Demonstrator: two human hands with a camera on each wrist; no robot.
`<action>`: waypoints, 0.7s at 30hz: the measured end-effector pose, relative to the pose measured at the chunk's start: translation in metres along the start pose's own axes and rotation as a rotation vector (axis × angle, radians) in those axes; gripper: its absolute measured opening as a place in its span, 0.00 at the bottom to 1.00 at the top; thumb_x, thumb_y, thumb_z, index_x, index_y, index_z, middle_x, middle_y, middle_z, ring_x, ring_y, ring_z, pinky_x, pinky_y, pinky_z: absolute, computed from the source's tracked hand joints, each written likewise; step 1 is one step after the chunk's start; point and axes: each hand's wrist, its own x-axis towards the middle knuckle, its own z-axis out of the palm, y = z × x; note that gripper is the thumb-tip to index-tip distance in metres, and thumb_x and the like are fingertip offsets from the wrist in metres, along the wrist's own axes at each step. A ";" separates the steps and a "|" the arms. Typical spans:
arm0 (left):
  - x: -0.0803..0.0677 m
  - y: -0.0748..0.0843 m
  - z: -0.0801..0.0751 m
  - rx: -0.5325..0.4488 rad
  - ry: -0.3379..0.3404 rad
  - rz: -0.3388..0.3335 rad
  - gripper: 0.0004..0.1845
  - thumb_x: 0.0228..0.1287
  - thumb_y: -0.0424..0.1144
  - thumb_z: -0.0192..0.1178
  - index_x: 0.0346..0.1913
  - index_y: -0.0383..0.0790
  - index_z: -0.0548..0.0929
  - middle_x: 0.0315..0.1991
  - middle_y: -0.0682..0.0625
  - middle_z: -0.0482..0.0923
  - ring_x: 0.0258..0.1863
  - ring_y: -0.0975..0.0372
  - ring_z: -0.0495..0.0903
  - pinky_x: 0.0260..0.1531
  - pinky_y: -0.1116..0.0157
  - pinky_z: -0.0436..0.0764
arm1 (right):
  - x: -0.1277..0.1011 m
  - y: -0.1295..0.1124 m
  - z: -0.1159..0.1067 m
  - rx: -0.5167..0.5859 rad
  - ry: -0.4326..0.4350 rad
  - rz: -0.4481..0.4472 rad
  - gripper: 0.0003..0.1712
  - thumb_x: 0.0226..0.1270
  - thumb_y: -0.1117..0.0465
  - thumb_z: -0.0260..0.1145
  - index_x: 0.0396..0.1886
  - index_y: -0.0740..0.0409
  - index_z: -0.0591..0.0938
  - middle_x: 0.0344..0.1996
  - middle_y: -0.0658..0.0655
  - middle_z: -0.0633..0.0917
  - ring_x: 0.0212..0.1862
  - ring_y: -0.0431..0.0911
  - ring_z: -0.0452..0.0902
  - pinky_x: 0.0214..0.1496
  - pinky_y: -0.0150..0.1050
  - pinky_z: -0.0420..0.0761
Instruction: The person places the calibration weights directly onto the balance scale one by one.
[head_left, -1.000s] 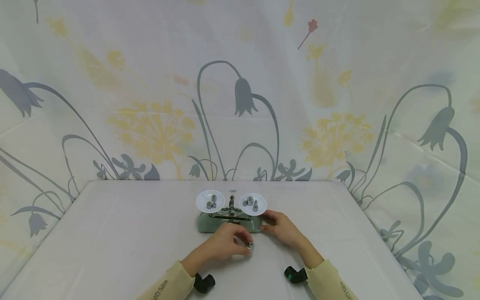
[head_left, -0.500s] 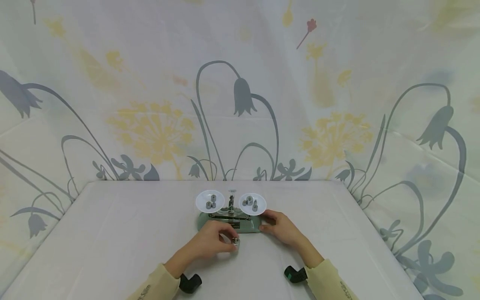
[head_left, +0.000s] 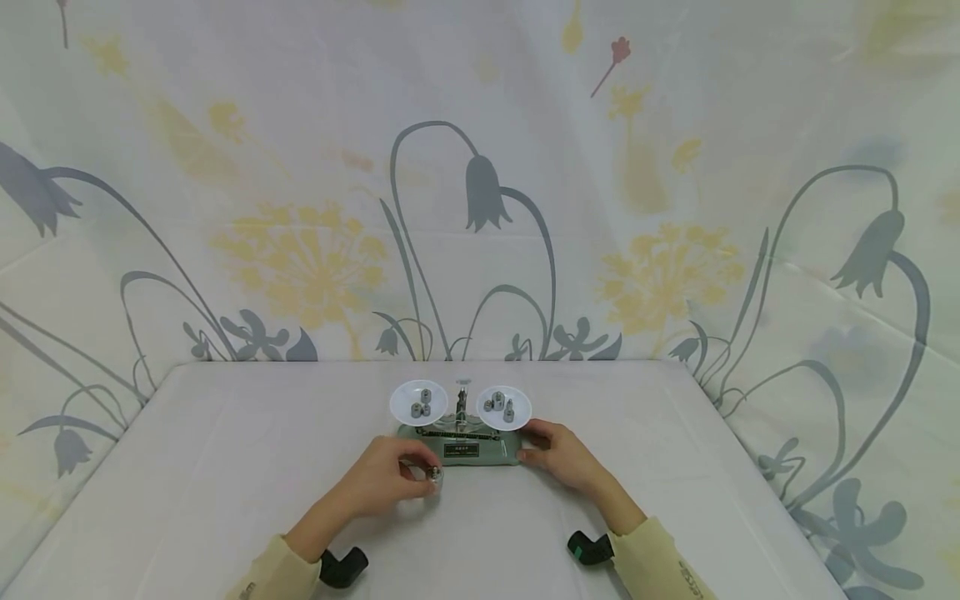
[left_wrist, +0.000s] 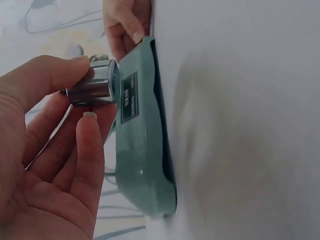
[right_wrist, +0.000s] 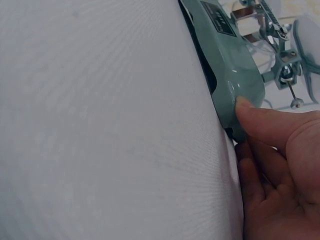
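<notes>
Polished steel, a small cylindrical weight [left_wrist: 95, 82] sits pinched between the thumb and fingertips of the left hand [head_left: 386, 477], whose grip is closed on it just in front of the left end of the balance scale [head_left: 459, 446]; the head view shows it low over the bench [head_left: 225, 467], near the scale's green base and apart from it. Holding it by its sides with the fingertips keeps the palm clear, which looks suited to setting so small a piece down upright. The right hand [head_left: 561, 457] rests against the right end of the base, thumb on the top edge and fingers curled along its side and lower edge in the right wrist view, so its grip lightly clasps the scale, probably to steady it against shifting on the cloth. Above the base, the left pan [head_left: 418, 402] carries three small weights and the right pan [head_left: 503, 406] carries three or so more, with the pointer post [head_left: 462, 398] upright between them; both pans look level. A white cloth covers the bench, and a flower-printed sheet [head_left: 480, 183] hangs behind and to both sides. Cream sleeves [head_left: 660, 562] cover both forearms, each with a dark wrist camera [head_left: 590, 547] strapped near the cuff.
</notes>
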 end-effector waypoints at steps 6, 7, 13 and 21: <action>-0.005 -0.001 -0.016 0.001 0.044 -0.014 0.10 0.54 0.34 0.75 0.40 0.44 0.87 0.37 0.56 0.84 0.38 0.63 0.83 0.34 0.67 0.83 | 0.000 0.000 0.000 0.000 -0.003 -0.003 0.28 0.64 0.64 0.71 0.62 0.67 0.77 0.60 0.65 0.79 0.64 0.61 0.73 0.66 0.52 0.71; -0.006 -0.001 -0.018 0.003 0.050 -0.018 0.10 0.54 0.34 0.75 0.39 0.44 0.87 0.37 0.56 0.84 0.37 0.62 0.83 0.34 0.66 0.83 | 0.000 0.000 0.000 0.002 -0.006 -0.002 0.28 0.64 0.64 0.71 0.62 0.67 0.77 0.60 0.65 0.79 0.64 0.60 0.73 0.66 0.52 0.70; -0.009 0.001 -0.031 0.013 0.084 -0.014 0.11 0.54 0.34 0.75 0.40 0.43 0.87 0.37 0.55 0.85 0.38 0.61 0.84 0.35 0.66 0.83 | 0.000 -0.002 0.000 0.000 -0.008 0.003 0.27 0.63 0.64 0.71 0.62 0.66 0.77 0.60 0.64 0.79 0.64 0.59 0.73 0.67 0.52 0.70; -0.015 0.003 -0.052 0.068 0.149 -0.024 0.10 0.55 0.36 0.74 0.41 0.43 0.87 0.37 0.56 0.85 0.40 0.60 0.83 0.37 0.66 0.83 | 0.000 -0.001 0.000 -0.001 -0.006 0.002 0.27 0.64 0.64 0.71 0.62 0.67 0.77 0.61 0.65 0.79 0.65 0.60 0.72 0.67 0.51 0.70</action>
